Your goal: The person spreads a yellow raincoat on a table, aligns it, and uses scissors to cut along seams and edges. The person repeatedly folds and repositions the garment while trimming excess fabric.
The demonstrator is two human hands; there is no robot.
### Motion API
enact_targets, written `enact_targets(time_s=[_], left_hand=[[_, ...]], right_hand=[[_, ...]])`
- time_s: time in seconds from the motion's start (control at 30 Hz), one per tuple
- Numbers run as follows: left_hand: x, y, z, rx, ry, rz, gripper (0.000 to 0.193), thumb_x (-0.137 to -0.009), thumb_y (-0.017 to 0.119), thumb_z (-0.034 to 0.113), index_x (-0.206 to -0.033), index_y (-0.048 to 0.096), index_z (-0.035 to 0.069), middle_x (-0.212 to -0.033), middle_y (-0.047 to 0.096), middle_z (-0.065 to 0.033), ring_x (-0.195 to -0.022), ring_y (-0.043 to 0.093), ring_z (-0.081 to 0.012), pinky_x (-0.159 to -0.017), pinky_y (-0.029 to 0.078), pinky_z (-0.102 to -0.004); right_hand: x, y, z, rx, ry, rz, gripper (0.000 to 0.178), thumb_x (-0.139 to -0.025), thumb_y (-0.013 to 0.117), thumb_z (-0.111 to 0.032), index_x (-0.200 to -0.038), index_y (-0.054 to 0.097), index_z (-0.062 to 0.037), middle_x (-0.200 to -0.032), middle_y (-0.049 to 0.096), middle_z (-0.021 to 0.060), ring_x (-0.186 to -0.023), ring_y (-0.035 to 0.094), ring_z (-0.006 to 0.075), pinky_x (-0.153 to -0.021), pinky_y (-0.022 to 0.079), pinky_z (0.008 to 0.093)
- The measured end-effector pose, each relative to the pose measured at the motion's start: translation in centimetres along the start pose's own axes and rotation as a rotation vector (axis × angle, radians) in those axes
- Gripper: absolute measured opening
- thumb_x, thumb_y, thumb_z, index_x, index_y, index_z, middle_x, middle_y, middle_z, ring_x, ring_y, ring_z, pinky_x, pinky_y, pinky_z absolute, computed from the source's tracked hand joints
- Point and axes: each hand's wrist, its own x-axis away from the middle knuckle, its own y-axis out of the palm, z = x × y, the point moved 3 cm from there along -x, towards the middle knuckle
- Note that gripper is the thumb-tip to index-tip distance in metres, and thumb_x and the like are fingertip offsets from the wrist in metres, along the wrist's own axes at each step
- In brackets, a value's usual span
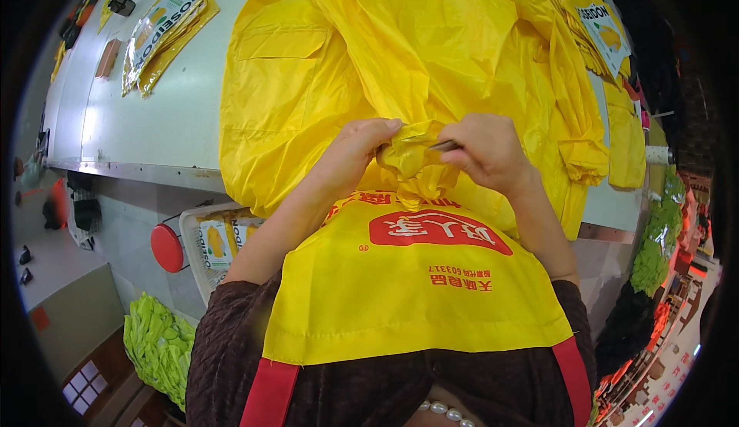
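Observation:
A large yellow raincoat (300, 80) lies spread over the table in front of me, one sleeve running toward my hands. My left hand (356, 154) is closed on a bunched end of the yellow fabric, thumb on top. Close to its right, my right hand (493, 150) is closed around a small dark pointed metal tool (446, 146). The tip of that tool points left at the gathered cloth. Most of the tool is hidden inside my fingers, so its exact kind does not show. I wear a yellow apron (416, 311) with red straps.
Packed yellow garments in clear bags (165, 34) lie at the table's far left, beside a small brown block (108, 58). More folded yellow garments (625, 138) are at the right. Below the table's left edge stand a white basket (192, 254) and a red round stool (166, 247). Green garments (159, 342) are heaped lower left.

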Motion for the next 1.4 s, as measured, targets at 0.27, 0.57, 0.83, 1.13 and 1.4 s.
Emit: enact_targets(time_s=[0.27, 0.57, 0.83, 1.13, 1.4], left_hand=[[0.5, -0.5, 0.3, 0.109, -0.004, -0.257, 0.038, -0.080, 0.062, 0.015, -0.112, 0.055, -0.003, -0.105, 0.061, -0.0081, -0.100, 0.056, -0.0159, -0.090, 0.042, -0.0291], [2.8, -1.5, 0.2, -0.697, 0.446, 0.167, 0.049, -0.065, 0.077, 0.011, -0.104, 0.050, 0.002, -0.094, 0.058, -0.0114, -0.092, 0.057, -0.0183, -0.079, 0.045, -0.0292], [0.6, -7.9, 1.5, -0.096, 0.615, 0.730, 0.013, -0.079, 0.056, 0.013, -0.080, 0.049, 0.003, -0.070, 0.050, -0.0094, -0.064, 0.048, -0.0194, -0.061, 0.042, -0.0289], [4.4, -11.4, 3.5, -0.884, 0.714, 0.821, 0.020, -0.063, 0.063, 0.001, -0.072, 0.045, 0.003, -0.070, 0.049, -0.0098, -0.063, 0.048, -0.0225, -0.058, 0.041, -0.0355], [9.8, -22.5, 9.2, -0.299, 0.229, 0.728, 0.010, -0.073, 0.045, 0.000, -0.076, 0.051, 0.008, -0.065, 0.050, -0.0027, -0.061, 0.054, -0.0180, -0.052, 0.045, -0.0280]], right_hand=[[3.4, 4.4, 5.7, -0.733, 0.647, -0.035, 0.037, -0.066, 0.078, -0.021, -0.094, 0.058, -0.0062, -0.072, 0.048, -0.0065, -0.058, 0.037, 0.0015, -0.051, 0.031, 0.0192], [-0.4, 6.9, 2.0, -0.365, 0.551, 0.411, 0.024, -0.073, 0.070, -0.006, -0.070, 0.046, -0.0068, -0.062, 0.042, -0.0050, -0.054, 0.033, 0.0032, -0.047, 0.028, 0.0213], [-6.3, 10.6, -2.1, -0.110, 0.132, 0.267, 0.010, -0.073, 0.056, -0.003, -0.081, 0.050, -0.0040, -0.065, 0.051, 0.0140, -0.056, 0.051, 0.0253, -0.051, 0.041, 0.0332], [-1.9, 10.0, -1.9, 0.062, 0.223, 0.430, 0.014, -0.065, 0.057, 0.002, -0.076, 0.050, -0.0051, -0.065, 0.050, 0.0101, -0.057, 0.051, 0.0235, -0.053, 0.041, 0.0311], [-2.4, 11.2, -7.4, -0.323, 0.480, 0.160, 0.021, -0.079, 0.062, -0.013, -0.096, 0.056, -0.0033, -0.073, 0.059, 0.0097, -0.058, 0.057, 0.0192, -0.053, 0.045, 0.0325]])
